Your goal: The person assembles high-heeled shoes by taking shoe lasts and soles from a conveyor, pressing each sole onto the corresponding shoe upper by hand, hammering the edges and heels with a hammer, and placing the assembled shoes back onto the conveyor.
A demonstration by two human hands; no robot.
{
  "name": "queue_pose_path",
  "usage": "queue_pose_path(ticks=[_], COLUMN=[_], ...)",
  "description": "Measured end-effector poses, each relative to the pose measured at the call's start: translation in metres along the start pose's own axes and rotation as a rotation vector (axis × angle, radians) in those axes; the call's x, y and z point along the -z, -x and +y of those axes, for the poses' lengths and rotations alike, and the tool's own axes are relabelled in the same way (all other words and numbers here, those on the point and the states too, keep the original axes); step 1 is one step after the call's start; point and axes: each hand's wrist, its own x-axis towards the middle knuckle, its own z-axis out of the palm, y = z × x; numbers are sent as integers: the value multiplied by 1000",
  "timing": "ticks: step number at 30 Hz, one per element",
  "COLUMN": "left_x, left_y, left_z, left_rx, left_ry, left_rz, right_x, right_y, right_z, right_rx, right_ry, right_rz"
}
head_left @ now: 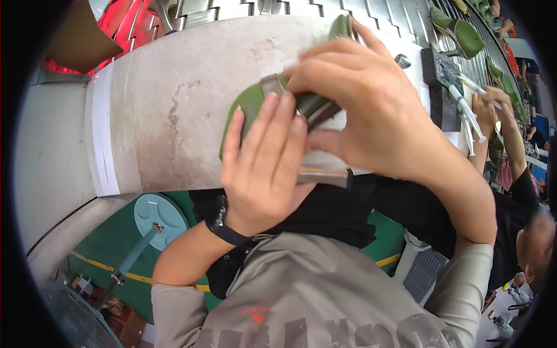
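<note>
A green shoe point(250, 104) with a grey strap-like piece across it lies over the pale worktop, tilted between my two hands. My left hand point(264, 156) presses its long fingers onto the near left part of the shoe, the thumb side hidden. My right hand point(365, 93) is curled over the far right part, its fingers smeared a little by motion. Part of the shoe shows beyond those fingers. Below my right hand, a narrow greyish bar with a dark end point(326, 176) sticks out at the table's near edge; I cannot tell what it belongs to.
Beyond the worktop point(156, 104) runs a metal slat conveyor point(389, 17) carrying green heeled shoes point(464, 36). A black block point(440, 87) and white syringes point(464, 113) lie at the right, near another person's hands point(493, 107). A blue round stool point(159, 220) stands lower left.
</note>
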Motion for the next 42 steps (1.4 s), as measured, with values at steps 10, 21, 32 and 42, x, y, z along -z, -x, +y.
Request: queue_pose_path(ticks=[10,21,32,42], left_x=[22,8,14,24], left_y=[-53,-68,-74,-78], left_z=[-19,-27,-24,-3], left_rx=[102,39,46,63], left_ry=[264,237,291,263], left_rz=[-283,-364,-392,-493], right_x=[-5,-6,-22,-39], right_y=[37,26,32,126], right_z=[57,61,28,55], right_rx=[161,246,-65,-335], right_ry=[-1,-23,64,185], right_rz=[258,247,356,488])
